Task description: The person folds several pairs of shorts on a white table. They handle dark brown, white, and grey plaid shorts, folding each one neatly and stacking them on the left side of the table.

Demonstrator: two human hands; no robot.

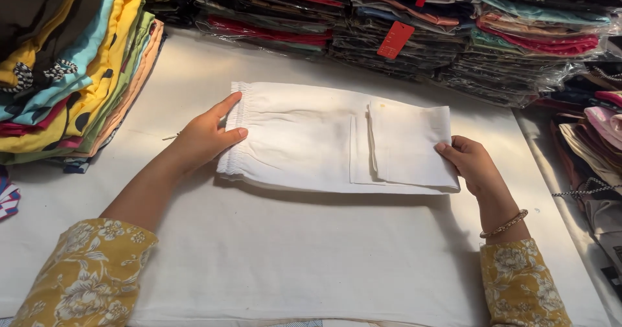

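— What's in the hands?

— A folded white garment (324,139), lying flat on the white table (272,256), about mid-table and nearer the far stacks than the near edge. It has a gathered waistband at its left end and a folded-over flap at the right.

— And the left hand (204,136)?

— It pinches the waistband end. The thumb lies on top of the cloth, the fingers curl round the edge, so it is mostly closed on the garment.

— The right hand (473,165)?

— At the opposite end, at the lower right corner of the flap. The fingertips (442,148) press on the fabric's edge and the fingers are bent. Whether it truly grips the cloth or only touches it, I cannot tell. A bangle (504,224) sits on that wrist.

— What lies around?

— A pile of coloured clothes (71,61) at the far left, yellow and teal among them. Along the back, stacks of clothes in clear bags (414,29), some with red tags (395,39). More fabric (593,139) is heaped at the right, just off the table. Both sleeves (91,275) are yellow with a floral print.
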